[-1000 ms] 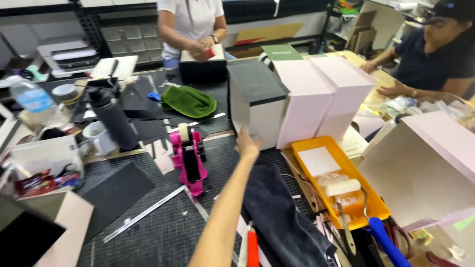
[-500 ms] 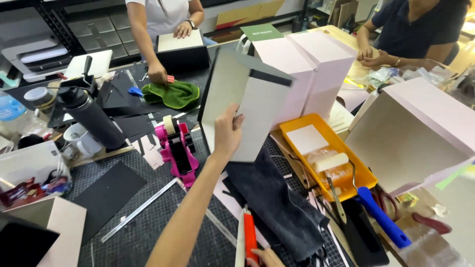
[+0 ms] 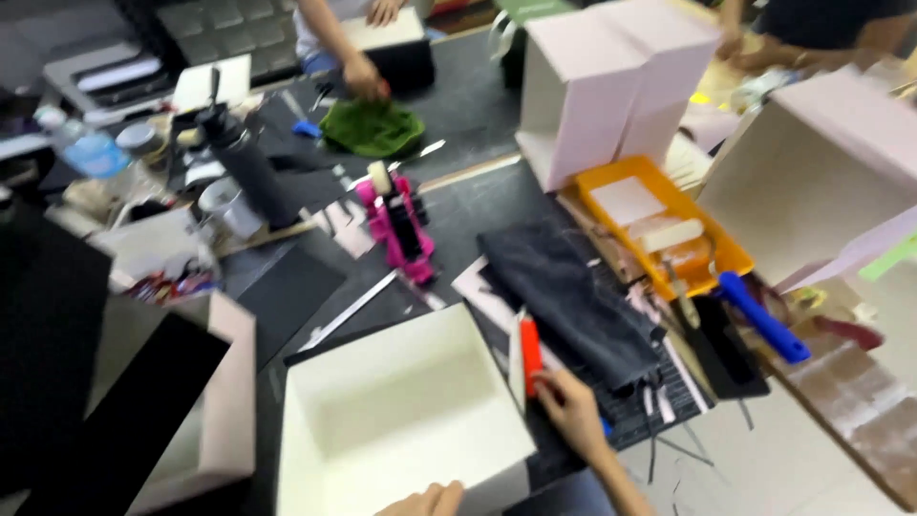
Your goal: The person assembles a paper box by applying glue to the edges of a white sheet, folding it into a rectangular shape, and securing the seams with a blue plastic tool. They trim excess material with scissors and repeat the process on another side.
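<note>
Head view, white open box (image 3: 401,420) now lowered flat, hands: left (image 3: 425,500) curled at its rim, right (image 3: 570,409) pinching red-handled tool (image 3: 530,355)

Up top you've got a green cloth (image 3: 373,127) near a dark bottle (image 3: 250,167), with a pink tape dispenser (image 3: 399,229) just below. To your right there's an orange tray (image 3: 659,225) holding a roller with a blue handle (image 3: 761,317), beside tall pink boxes (image 3: 611,86). Dark fabric (image 3: 573,301) lies mid-table.

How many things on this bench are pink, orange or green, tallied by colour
Pink tape dispenser: 1
Orange paint tray: 1
Green cloth: 1
Total: 3
</note>
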